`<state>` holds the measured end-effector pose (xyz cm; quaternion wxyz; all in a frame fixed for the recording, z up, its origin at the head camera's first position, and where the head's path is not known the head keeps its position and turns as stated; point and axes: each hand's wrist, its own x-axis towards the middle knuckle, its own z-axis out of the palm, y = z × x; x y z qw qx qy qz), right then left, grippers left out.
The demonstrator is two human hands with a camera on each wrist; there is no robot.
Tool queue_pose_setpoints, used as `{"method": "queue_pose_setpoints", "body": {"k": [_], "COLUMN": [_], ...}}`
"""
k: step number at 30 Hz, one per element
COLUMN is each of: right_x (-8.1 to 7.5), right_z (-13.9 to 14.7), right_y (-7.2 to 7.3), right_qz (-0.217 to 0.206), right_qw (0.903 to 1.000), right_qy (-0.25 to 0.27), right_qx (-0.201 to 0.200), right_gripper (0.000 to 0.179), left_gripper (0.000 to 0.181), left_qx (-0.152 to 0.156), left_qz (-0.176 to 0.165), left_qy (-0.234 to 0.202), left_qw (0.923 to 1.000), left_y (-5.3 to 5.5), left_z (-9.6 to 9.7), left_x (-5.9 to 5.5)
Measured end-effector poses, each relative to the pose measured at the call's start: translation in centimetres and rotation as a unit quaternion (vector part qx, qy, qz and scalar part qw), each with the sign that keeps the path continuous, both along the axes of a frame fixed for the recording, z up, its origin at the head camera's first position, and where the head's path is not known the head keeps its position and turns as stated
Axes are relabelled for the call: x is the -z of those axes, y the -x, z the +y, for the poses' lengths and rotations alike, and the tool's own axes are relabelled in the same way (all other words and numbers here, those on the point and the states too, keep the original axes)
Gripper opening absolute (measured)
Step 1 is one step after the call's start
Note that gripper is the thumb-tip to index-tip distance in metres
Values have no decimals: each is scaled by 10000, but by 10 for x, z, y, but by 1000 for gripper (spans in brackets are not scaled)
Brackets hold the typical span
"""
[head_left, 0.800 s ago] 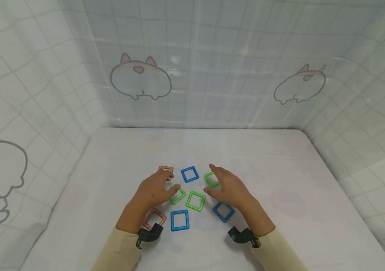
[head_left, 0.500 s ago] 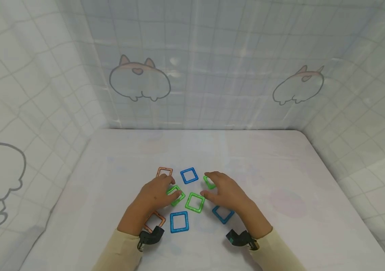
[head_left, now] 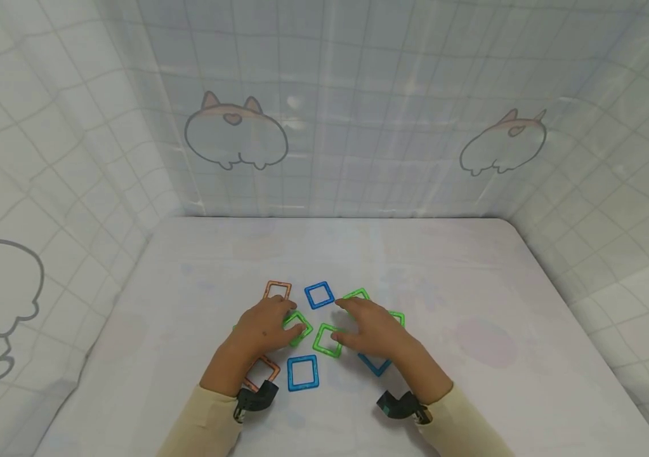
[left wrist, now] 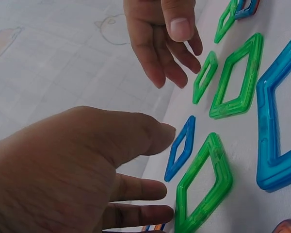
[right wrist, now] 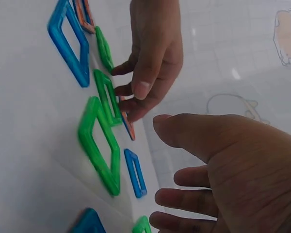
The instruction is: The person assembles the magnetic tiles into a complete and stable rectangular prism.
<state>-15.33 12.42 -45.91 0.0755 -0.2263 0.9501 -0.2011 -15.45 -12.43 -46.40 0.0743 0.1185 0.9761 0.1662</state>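
Observation:
Square magnetic tiles with hollow middles lie flat on a pale table. My left hand (head_left: 261,327) is over the left ones, thumb and fingers apart and loosely bent. Nearest to it are a green tile (head_left: 304,320) and an orange tile (head_left: 278,283); whether a fingertip touches the green one, I cannot tell. My right hand (head_left: 375,327) hovers with spread fingers, its thumb over the middle green tile (head_left: 318,337). A green tile (head_left: 356,292) and a blue tile (head_left: 373,366) lie partly under that hand. Neither hand holds anything in the wrist views.
Another blue tile (head_left: 316,285) lies behind, between the hands, and one more blue tile (head_left: 303,386) in front. By the left wrist is a second orange tile (head_left: 271,366). A green tile (head_left: 398,315) shows past the right hand. Patterned white curtains (head_left: 358,127) surround the table.
My right hand has moved left and nearer to me, uncovering green tiles behind and beside it. My left hand has drawn back slightly from the far orange tile.

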Motion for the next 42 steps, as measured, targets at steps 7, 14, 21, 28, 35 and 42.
{"method": "queue_pose_setpoints", "body": {"k": [7,14,21,28,35,42], "right_x": [2,6,8,14,12,11], "right_z": [-6,-11,-18,-21,-21,-20], "right_y": [-4,-6,-9,-10,-13,-12], "right_qz": [-49,-98,-166,165,375,442], "right_qw": [9999,9998,9997,9984,9966,9955], "right_qy": [-100,-160,-161,-417,-561,-650], "right_qx": [-34,-48,-112,-341,-483,-537], "right_gripper": [68,66,68,61,57,55], "left_gripper": [61,62,65,67,72,69], "left_qx": [-65,-13,-39,-81,-175,136], "left_qz": [-140,-307,-354,-310,-296,-161], "left_qy": [56,139,240,251,379,521], "left_qw": [9999,9994,9991,9992,9987,9984], "left_y": [1,-1,-1,-1,-2,-2], "left_z": [1,3,4,6,10,10], "left_x": [1,-2,0,1,2,2]}}
